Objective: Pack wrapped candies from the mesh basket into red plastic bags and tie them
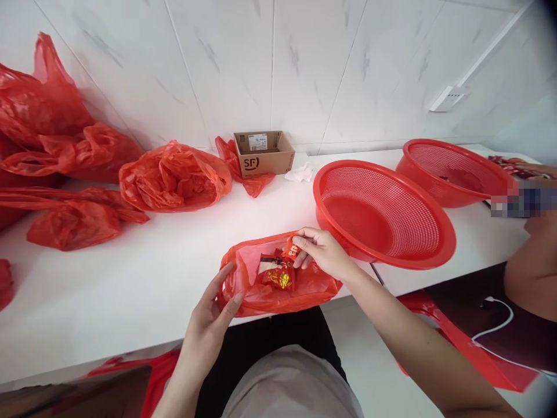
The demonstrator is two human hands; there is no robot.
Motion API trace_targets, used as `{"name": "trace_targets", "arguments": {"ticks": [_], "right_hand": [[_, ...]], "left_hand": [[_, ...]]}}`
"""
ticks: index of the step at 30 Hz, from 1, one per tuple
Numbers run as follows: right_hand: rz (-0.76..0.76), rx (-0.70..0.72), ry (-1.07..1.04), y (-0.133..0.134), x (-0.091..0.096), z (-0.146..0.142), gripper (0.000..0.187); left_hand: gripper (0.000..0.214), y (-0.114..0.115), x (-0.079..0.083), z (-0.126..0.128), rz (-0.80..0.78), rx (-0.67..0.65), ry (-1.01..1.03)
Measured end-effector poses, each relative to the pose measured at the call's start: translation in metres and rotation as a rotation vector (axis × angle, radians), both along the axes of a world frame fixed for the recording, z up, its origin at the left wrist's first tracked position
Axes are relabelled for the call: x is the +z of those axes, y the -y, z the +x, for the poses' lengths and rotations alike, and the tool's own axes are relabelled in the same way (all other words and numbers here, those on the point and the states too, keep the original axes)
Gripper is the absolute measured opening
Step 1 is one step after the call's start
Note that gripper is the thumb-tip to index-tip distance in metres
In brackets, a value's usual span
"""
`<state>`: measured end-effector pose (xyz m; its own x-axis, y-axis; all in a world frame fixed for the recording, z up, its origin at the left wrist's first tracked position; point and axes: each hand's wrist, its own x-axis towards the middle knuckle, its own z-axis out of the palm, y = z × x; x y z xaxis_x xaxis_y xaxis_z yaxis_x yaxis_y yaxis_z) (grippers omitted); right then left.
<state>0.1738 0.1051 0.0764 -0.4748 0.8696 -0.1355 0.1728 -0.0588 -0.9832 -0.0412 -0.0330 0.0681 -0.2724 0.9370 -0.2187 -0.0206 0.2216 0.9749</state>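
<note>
An opened red plastic bag lies at the table's front edge with its mouth spread wide. Its left rim is pinched between the thumb and fingers of my left hand. Over the bag's right side, my right hand grips a small red wrapped packet with light printing. Below it, inside the bag, rest several red packets, one with yellow printing and one with a pale panel. How many lie underneath is hidden.
Two red perforated baskets stand to the right. An open cardboard box and crumpled tissue are near the wall. Filled red bags crowd the left of the white table. Another person's arm shows at far right.
</note>
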Motion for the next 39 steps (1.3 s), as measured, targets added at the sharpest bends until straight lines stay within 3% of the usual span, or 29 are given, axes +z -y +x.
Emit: {"name": "trace_targets", "arguments": {"ticks": [5,8,11,15,18,24,28,32,35,39], "right_hand": [[0.48,-0.05,0.384,0.003,-0.002,0.004,0.019],[0.608,-0.002,0.504,0.01,-0.006,0.005,0.018],[0.624,0.087,0.541,0.023,-0.012,-0.002,0.022],[0.683,0.145,0.594,0.036,-0.023,-0.018,0.056],[0.704,0.107,0.503,0.035,-0.026,-0.024,0.045],[0.562,-0.012,0.269,0.034,-0.015,-0.038,0.029],[0.565,0.154,0.342,0.043,-0.018,-0.062,0.029],[0.685,0.254,0.63,0.038,-0.026,-0.073,0.03],[0.721,0.288,0.661,0.027,-0.026,-0.061,0.046],[0.576,0.494,0.552,0.014,-0.018,-0.036,0.076]], "left_hand": [[0.058,0.002,0.0,-0.002,0.036,0.041,-0.003],[0.06,0.003,-0.001,-0.004,0.054,0.061,0.001],[0.06,0.003,0.0,-0.003,0.055,0.067,0.017],[0.059,0.003,0.001,0.003,0.065,0.057,0.044],[0.058,0.005,0.001,0.003,0.071,0.049,0.06],[0.061,0.008,-0.003,0.001,0.082,0.041,-0.058],[0.062,0.01,0.0,0.013,0.143,0.002,-0.295],[0.056,0.012,0.005,0.015,0.229,0.007,-0.254],[0.055,0.011,0.007,0.003,0.233,0.104,-0.156],[0.056,0.008,0.0,-0.016,0.206,0.206,-0.125]]}}
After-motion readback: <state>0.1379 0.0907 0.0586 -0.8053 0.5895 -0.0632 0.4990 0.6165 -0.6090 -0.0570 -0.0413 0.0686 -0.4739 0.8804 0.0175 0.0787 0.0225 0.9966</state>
